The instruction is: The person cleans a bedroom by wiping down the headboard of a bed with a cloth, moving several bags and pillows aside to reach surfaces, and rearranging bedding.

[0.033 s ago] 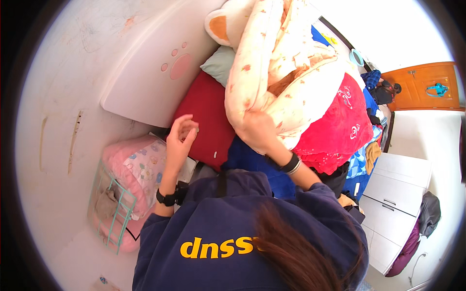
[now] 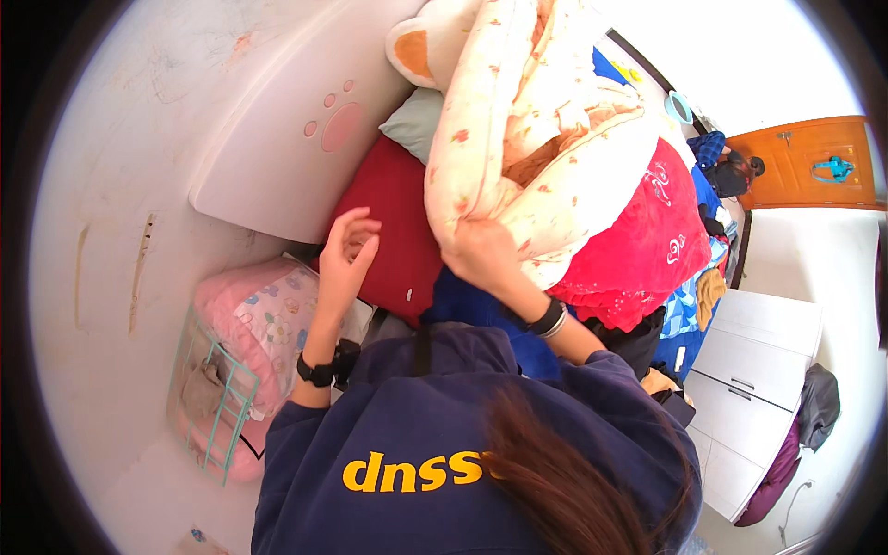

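Basically, cream quilt (image 2: 573,194) sits right of dark-red pillow (image 2: 396,208), right hand (image 2: 483,255) clutching its near edge. Left hand (image 2: 349,248) empty, half-curled at pillow's left; one-handed hold could let quilt slip.

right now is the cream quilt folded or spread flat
Folded over and bunched, not spread: the cream quilt has thick folds around a hollow, with the right hand against it.
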`<state>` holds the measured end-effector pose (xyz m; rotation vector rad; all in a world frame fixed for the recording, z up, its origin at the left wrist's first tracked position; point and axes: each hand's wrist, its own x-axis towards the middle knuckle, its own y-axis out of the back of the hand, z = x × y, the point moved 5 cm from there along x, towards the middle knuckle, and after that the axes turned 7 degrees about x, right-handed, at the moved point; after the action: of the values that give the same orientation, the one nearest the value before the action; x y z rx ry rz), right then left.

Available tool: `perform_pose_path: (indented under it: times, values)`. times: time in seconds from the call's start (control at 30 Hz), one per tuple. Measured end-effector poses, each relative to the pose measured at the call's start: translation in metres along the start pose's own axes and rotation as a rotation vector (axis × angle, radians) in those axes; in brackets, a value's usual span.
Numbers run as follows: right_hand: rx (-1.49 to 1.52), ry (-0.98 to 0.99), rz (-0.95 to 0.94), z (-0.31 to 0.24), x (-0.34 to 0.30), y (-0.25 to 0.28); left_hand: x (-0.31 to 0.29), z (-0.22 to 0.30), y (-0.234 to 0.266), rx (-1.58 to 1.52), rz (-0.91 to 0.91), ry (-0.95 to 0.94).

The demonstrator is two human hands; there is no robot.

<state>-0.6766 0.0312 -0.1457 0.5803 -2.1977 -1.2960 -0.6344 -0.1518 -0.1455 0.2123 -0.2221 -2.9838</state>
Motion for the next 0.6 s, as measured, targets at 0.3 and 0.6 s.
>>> perform_pose_path:
  times: [0.3,0.6]
  values:
    - [0.196,-0.068,0.009,-0.019,-0.012,-0.050,0.141,0.064,-0.115,0.913,-0.005,-0.637]
    - [0.206,0.021,-0.050,-0.012,-0.013,-0.050,0.239,0.017,-0.180,1.448,0.083,-0.676]
